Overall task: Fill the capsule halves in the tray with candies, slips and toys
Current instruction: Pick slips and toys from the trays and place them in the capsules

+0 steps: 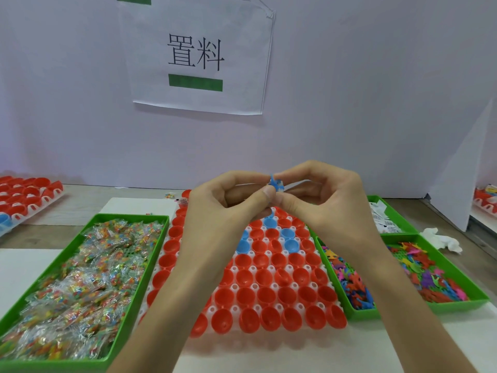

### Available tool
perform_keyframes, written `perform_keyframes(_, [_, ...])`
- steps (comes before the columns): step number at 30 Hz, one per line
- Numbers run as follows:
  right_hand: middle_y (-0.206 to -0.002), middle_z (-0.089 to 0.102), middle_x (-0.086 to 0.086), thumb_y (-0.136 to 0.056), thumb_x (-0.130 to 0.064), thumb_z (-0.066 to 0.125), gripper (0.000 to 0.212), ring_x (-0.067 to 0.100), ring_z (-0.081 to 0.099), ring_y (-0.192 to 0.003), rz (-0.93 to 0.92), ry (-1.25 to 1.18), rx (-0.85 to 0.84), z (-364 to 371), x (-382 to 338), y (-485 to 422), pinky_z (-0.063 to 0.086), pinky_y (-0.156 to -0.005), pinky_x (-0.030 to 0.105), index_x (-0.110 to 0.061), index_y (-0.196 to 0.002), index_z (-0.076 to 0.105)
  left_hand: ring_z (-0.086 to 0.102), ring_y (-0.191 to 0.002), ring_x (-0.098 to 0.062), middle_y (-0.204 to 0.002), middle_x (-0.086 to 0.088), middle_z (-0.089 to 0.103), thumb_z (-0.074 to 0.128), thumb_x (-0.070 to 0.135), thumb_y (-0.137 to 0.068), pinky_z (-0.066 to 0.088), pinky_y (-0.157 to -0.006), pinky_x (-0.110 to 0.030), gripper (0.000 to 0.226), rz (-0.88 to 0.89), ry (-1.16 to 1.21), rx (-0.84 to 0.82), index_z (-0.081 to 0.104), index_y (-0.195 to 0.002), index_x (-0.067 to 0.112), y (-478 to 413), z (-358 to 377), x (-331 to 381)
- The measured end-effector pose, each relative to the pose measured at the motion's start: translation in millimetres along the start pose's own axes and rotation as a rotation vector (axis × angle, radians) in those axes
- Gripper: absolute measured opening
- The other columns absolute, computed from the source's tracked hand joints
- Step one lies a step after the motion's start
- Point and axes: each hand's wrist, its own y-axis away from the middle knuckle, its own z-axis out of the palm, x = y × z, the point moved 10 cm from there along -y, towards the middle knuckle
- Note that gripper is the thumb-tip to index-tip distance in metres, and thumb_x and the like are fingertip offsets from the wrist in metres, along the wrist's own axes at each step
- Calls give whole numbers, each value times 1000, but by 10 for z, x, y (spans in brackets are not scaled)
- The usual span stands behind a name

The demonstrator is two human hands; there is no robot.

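Your left hand (231, 200) and right hand (320, 200) meet fingertip to fingertip above the far end of the white tray (271, 285), and together they pinch a small blue toy (275, 183). Both grips are closed to a fine pinch on that toy; no other item is visible in either hand. The toy's shape is mostly hidden by your fingers, so its long axis cannot be determined. The relation to note: the capsule halves (269, 275) lie directly below and toward you from the pinch, open side up, and most of the visible red ones appear empty. A few blue halves (291, 244) sit in the far rows, closest under the toy. The likely next move is a short descent, with either hand equally near. Candy packets fill the green bin (126, 305) on your left; loose toys lie in the green bins (454, 275) on your right.
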Motion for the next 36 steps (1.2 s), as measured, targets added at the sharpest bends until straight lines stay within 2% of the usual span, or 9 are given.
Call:
perform_keyframes(5, [-93, 76, -6, -79, -15, 85, 28, 12, 75, -86, -28, 23, -57, 42, -23, -6, 60, -77, 24, -22, -102, 71, 77, -82, -14, -86, 2, 80, 74, 3, -86, 60, -74, -22, 18, 58, -53, 9, 74, -95, 18, 4, -25, 39])
perform_keyframes(9, [-100, 72, -3, -79, -14, 84, 42, 16, 75, -90, 15, 28, -146, 54, 29, -15, 60, -82, 28, -26, -117, 69, 76, -81, -6, -85, 8, 79, 75, 5, -87, 58, -73, -17, 26, 149, -209, 32, 68, -106, 21, 32, -21, 133])
perform_keyframes(14, [-88, 77, -8, -82, -25, 79, 15, 10, 74, -85, 63, 76, -154, 42, 93, -15, 59, -80, 24, -24, -97, 76, 72, -78, 3, -80, 12, 76, 77, 6, -86, 56, -73, -11, 38, 256, -473, 43, 64, -115, 26, 75, 46, 191])
perform_keyframes(19, [-85, 78, -5, -82, -11, 81, 14, 11, 76, -81, 92, 88, -202, 132, 192, -4, 61, -78, 27, -23, -89, 77, 72, -73, 2, -76, 11, 76, 78, 8, -85, 59, -71, -18, 27, 144, -499, 58, 68, -104, 24, 29, -48, 20])
perform_keyframes(23, [-83, 77, -5, -78, -13, 83, 15, 12, 76, -78, 108, 67, -175, 180, 260, -1, 59, -72, 20, -21, -87, 75, 72, -71, 1, -75, 9, 76, 80, 9, -84, 56, -68, -13, 11, 122, -483, 59, 76, -90, 19, -13, -94, -4])
perform_keyframes(26, [-82, 77, 0, -70, -21, 85, 15, 17, 76, -78, 149, -17, -125, 145, 309, 0, 60, -71, 23, -20, -83, 76, 74, -70, -7, -76, 3, 77, 76, 7, -87, 59, -68, -19, 7, 49, -410, 4, 78, -88, 14, -75, -162, -23])
perform_keyframes(30, [-81, 78, 0, -69, -19, 87, 17, 19, 76, -79, 213, -27, 66, -94, 450, -21, 61, -77, 34, -20, -80, 75, 76, -71, -18, -79, -1, 78, 67, 7, -94, 61, -67, -24, 11, 81, -269, 233, 72, -90, 16, -183, -929, 254])
perform_keyframes(33, [-77, 77, -7, -72, -16, 88, 17, 10, 74, -74, 201, 31, 160, -150, 490, -59, 58, -68, 20, -25, -77, 75, 76, -71, -17, -77, 3, 77, 64, 15, -96, 58, -65, -22, 16, 180, -286, 453, 70, -87, 27, -135, -1623, 536])
perform_keyframes(36, [-72, 75, -11, -72, -16, 89, 17, 2, 71, -66, 191, 92, 113, 94, 544, -240, 52, -60, 11, -25, -76, 75, 72, -63, -9, -76, 4, 76, 64, 18, -94, 55, -59, -22, 17, 142, -518, 514, 69, -83, 29, -145, -2029, 570])
